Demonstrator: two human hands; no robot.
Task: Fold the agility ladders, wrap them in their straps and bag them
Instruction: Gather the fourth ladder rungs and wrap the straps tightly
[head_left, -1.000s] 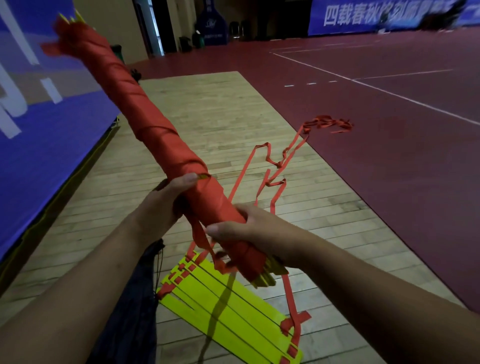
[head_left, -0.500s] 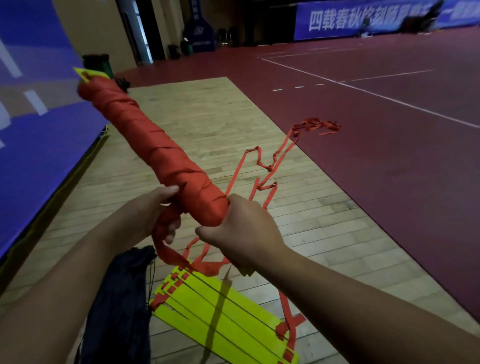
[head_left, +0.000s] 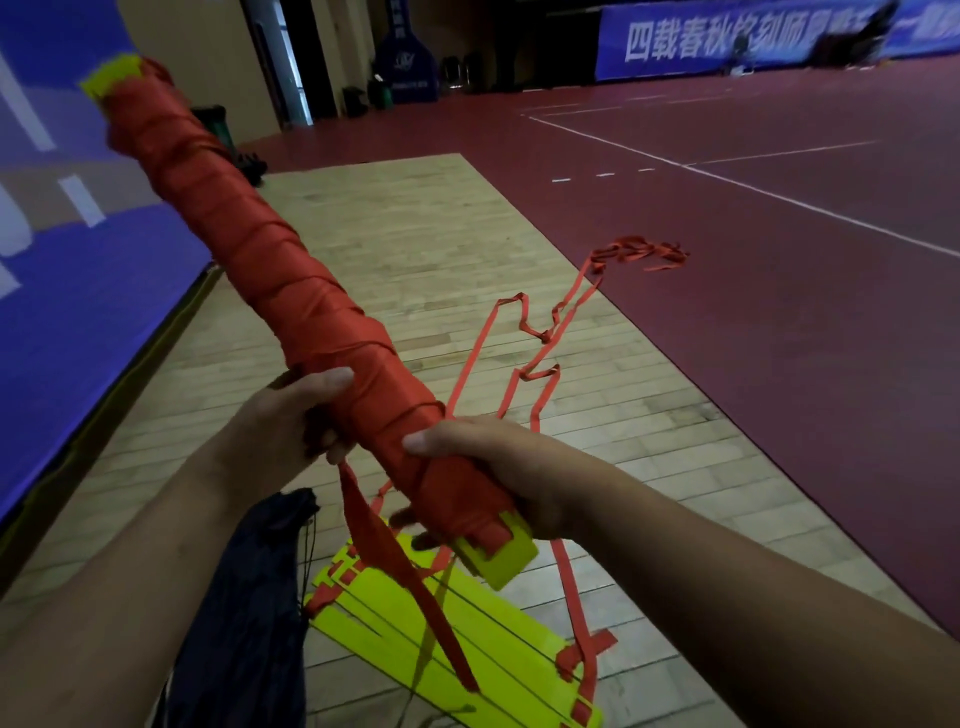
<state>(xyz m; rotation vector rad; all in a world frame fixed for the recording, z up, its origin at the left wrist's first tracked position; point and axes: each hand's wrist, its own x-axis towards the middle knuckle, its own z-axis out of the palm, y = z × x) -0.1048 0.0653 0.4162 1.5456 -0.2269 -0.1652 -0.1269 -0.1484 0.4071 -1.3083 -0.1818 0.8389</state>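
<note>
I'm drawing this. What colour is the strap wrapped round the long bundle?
Orange-red fabric strap, clearest in the head view.

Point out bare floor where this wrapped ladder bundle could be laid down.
Free: the wooden floor left of the loose straps, up to the red court; also the wood strip between the blue wall mat and the dark bag. Crowded: straight below the wrapped bundle, where the yellow ladder and the bag lie.

In my grip, bundle (head_left: 291, 291): red woven strap cloth, matt, creased at wraps. Rung ends (head_left: 501, 558) by my right hand (head_left: 498, 460): smooth yellow plastic, faint sheen. Floor ladder (head_left: 519, 670): same flat plastic, red webbing. Bag (head_left: 249, 597): dark thin cloth, matt. Floor (head_left: 415, 249): pale wood planks. Court (head_left: 779, 364): maroon, matt.
</note>
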